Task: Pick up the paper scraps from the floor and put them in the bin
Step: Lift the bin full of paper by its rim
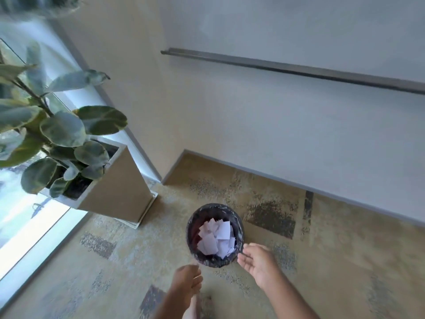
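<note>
Left hand [187, 282] loose, right hand [257, 264] splayed at bin [192, 218] rim; scraps [216, 238] inside.

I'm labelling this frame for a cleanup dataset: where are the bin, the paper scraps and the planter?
bin [192, 226]: head view, on its dark-lined left inner wall.
paper scraps [217, 238]: head view, middle of the white pile inside the bin.
planter [119, 187]: head view, on its beige front face.
</note>
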### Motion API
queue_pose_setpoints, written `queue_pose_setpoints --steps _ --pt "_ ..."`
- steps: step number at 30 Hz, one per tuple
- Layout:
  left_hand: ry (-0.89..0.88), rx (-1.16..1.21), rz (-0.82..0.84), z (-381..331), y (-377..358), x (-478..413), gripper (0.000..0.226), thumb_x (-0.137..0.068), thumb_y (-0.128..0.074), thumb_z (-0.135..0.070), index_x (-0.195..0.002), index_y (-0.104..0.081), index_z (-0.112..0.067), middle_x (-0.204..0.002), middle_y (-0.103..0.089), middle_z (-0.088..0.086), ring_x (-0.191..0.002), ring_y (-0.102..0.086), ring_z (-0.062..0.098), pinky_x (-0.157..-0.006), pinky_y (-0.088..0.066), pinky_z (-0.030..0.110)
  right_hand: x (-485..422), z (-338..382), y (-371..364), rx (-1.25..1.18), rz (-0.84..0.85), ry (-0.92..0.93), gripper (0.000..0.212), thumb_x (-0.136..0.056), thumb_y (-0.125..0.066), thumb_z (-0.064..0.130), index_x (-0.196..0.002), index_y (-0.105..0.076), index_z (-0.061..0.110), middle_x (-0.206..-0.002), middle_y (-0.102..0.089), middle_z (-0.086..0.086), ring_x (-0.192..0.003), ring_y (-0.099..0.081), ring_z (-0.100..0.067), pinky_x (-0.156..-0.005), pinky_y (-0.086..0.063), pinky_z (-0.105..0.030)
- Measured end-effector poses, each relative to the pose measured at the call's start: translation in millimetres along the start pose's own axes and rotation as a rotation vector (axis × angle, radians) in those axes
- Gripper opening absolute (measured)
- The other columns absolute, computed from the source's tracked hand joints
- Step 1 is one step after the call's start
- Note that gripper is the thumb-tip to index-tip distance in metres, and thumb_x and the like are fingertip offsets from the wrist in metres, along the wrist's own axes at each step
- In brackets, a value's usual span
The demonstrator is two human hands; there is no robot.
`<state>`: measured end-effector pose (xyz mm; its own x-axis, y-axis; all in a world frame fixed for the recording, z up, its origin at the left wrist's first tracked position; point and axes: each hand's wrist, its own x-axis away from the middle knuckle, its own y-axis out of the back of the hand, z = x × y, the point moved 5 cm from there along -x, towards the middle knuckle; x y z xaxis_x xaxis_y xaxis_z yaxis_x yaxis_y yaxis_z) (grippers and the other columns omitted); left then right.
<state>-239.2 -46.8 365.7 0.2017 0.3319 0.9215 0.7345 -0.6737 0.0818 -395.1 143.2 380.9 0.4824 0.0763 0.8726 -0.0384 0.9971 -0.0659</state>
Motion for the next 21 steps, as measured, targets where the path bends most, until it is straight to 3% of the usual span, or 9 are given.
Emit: queue_pose_setpoints --steps 2,5,8,9,11,13,15,17,21 --pt "0.026 0.0 -0.018 -9.3 0.3 -19.8 0.011 -0.103 -0.056 0.0 -0.096 -0.064 -0.001 -0.076 -0.058 0.014 -0.066 -0.055 0.024 -0.064 -0.042 0.032 -16.9 -3.6 -5.5 0.033 -0.037 -0.036 0.039 -0.099 -0.062 -0.01 -0.138 -0.057 -0.007 -0.11 -0.071 -0.027 -0.089 -0.072 -0.036 -0.072 -0.066 -0.043" --pt "0.068 -0.018 -0.043 -16.2 1.1 -63.7 0.02 -0.102 -0.057 0.008 -0.084 -0.06 0.0 -0.078 -0.057 0.015 -0.069 -0.056 0.025 -0.066 -0.044 0.033 -49.4 -12.9 -17.4 0.093 -0.082 -0.088 0.041 -0.099 -0.066 -0.008 -0.139 -0.054 -0.004 -0.112 -0.07 -0.026 -0.093 -0.071 -0.037 -0.084 -0.064 -0.05" --pt "0.12 -0.016 -0.051 -18.0 0.1 -107.0 0.014 -0.1 -0.063 0.004 -0.093 -0.055 -0.004 -0.083 -0.057 0.014 -0.07 -0.054 0.025 -0.067 -0.045 0.033 -90.8 -29.0 -29.3 0.153 -0.144 -0.148 0.025 -0.099 -0.067 -0.007 -0.122 -0.057 -0.006 -0.111 -0.067 -0.036 -0.074 -0.061 -0.031 -0.104 -0.054 -0.068" --pt "0.148 -0.008 -0.083 -14.3 3.9 -128.6 0.019 -0.097 -0.068 0.002 -0.094 -0.051 -0.005 -0.079 -0.055 0.013 -0.066 -0.05 0.024 -0.064 -0.042 0.031 -104.7 -35.5 -34.3 0.173 -0.167 -0.184 0.024 -0.1 -0.067 -0.005 -0.122 -0.058 -0.007 -0.108 -0.067 -0.034 -0.072 -0.058 -0.029 -0.106 -0.052 -0.068" --pt "0.147 0.006 -0.086 -11.6 8.8 -163.9 0.03 -0.09 -0.077 -0.001 -0.089 -0.048 -0.004 -0.066 -0.051 0.012 -0.056 -0.046 0.022 -0.059 -0.039 0.03 -131.3 -49.7 -42.7 0.198 -0.205 -0.245 0.037 -0.097 -0.075 0.001 -0.13 -0.058 -0.003 -0.114 -0.066 -0.027 -0.083 -0.061 -0.031 -0.103 -0.056 -0.06" --pt "0.162 -0.018 -0.079 -6.2 9.8 -201.7 0.024 -0.082 -0.081 -0.004 -0.078 -0.059 0.004 -0.054 -0.058 0.014 -0.054 -0.052 0.024 -0.062 -0.046 0.037 -153.9 -59.5 -50.5 0.191 -0.238 -0.3 0.044 -0.093 -0.081 0.005 -0.13 -0.058 -0.001 -0.124 -0.064 -0.023 -0.093 -0.061 -0.035 -0.103 -0.056 -0.057" --pt "0.142 -0.047 -0.076 5.5 12.9 -242.1 0.021 -0.067 -0.088 -0.015 -0.066 -0.072 -0.001 -0.054 -0.067 0.014 -0.063 -0.065 0.031 -0.073 -0.058 0.046 -170.9 -67.1 -55.4 0.21 -0.293 -0.365 0.052 -0.09 -0.084 0.007 -0.134 -0.056 -0.002 -0.125 -0.063 -0.024 -0.094 -0.061 -0.037 -0.102 -0.056 -0.058" --pt "0.094 -0.112 -0.062 10.8 18.2 -268.4 0.036 -0.045 -0.085 -0.031 -0.068 -0.075 -0.005 -0.064 -0.074 0.016 -0.07 -0.075 0.037 -0.08 -0.066 0.057 -184.7 -72.4 -54.7 0.23 -0.351 -0.42 0.05 -0.089 -0.086 0.007 -0.13 -0.06 -0.005 -0.123 -0.065 -0.022 -0.1 -0.064 -0.041 -0.102 -0.058 -0.059" --pt "0.068 -0.196 -0.126 -33.6 18.4 -243.8 0.03 -0.074 -0.087 -0.022 -0.091 -0.065 -0.012 -0.077 -0.076 0.017 -0.067 -0.078 0.036 -0.065 -0.067 0.054 -188.5 -56.5 -73.1 0.25 -0.376 -0.475 0.035 -0.091 -0.084 0.005 -0.118 -0.065 -0.007 -0.113 -0.07 -0.025 -0.098 -0.069 -0.045 -0.082 -0.061 -0.056"
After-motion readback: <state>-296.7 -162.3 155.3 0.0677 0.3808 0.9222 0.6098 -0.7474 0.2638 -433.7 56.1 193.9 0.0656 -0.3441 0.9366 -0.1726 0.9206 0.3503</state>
